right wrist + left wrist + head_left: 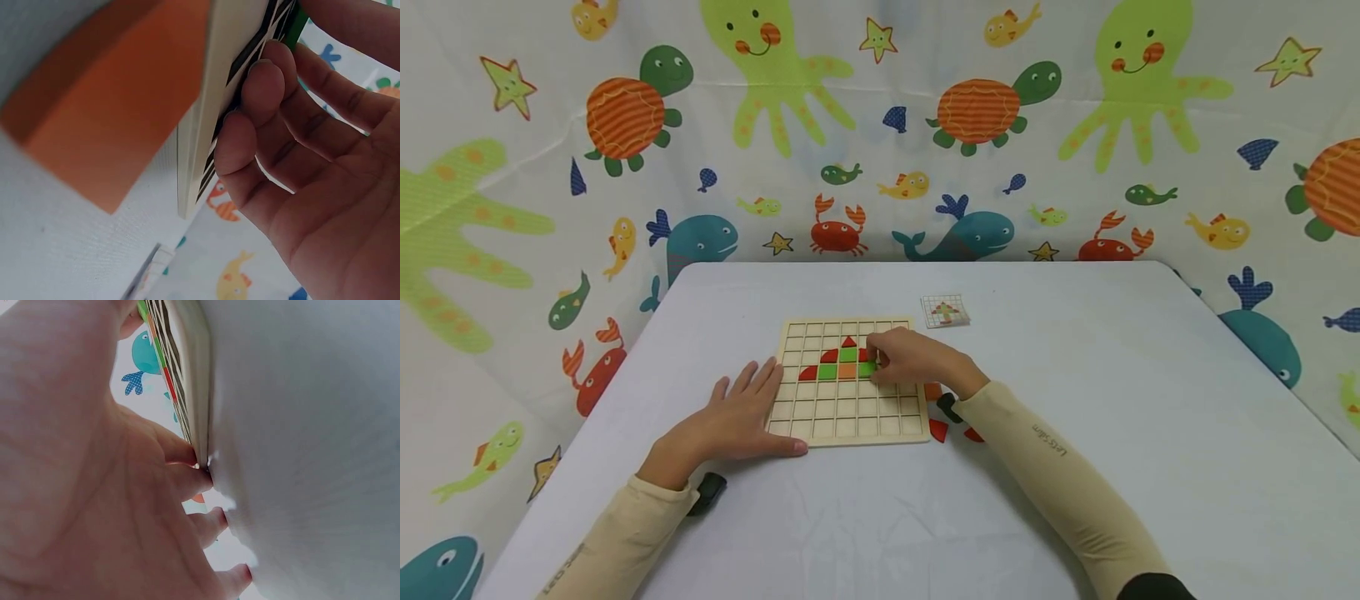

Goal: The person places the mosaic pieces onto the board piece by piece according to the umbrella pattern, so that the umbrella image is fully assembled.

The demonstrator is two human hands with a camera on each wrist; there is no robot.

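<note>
Loose pieces crowd your right wrist: orange piece (932,391) beside the board's right edge, red pieces (938,430) nearer you. Picture card (945,310) lies past the board's far right corner. Grid board (827,408) sits mid-table; white table (1135,350) runs wide to your right, far edge against patterned cloth (842,179). Your left hand (733,421) lies spread, steadying nothing in a grasp, along the left edge. Right hand (910,358) is at the green piece (866,371) on the board; pinching or pressing, cannot tell. Right-wrist view shows the orange piece whole, partly hidden overhead.
</note>
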